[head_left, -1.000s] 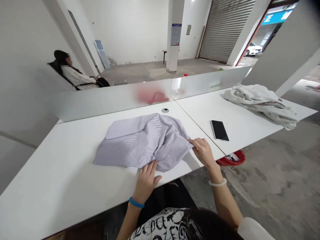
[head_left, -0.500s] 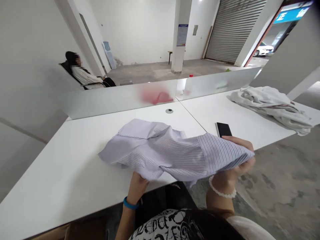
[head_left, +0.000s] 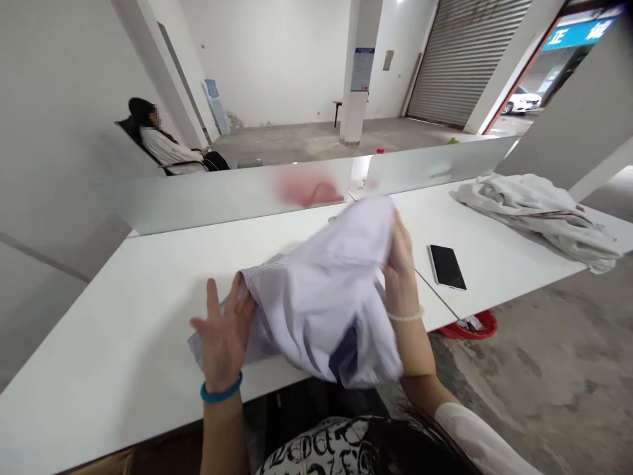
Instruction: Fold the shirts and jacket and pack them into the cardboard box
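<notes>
Lilac cloth (head_left: 326, 284), one piece, touches splayed left hand (head_left: 225, 333), hides the grip of right hand (head_left: 401, 267); one phone (head_left: 448, 267) lies at three o'clock.

The phone (head_left: 448, 266) and cloth heap (head_left: 537, 204) lie on the desk (head_left: 99, 363) right of the garment (head_left: 316, 290), with the partition (head_left: 222, 201) behind.

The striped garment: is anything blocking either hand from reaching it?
Nothing visible is in the way. The left hand touches one edge of the striped garment, and the right hand is against its raised part, grip mostly hidden. The phone lies off to the right, apart from both.
</notes>
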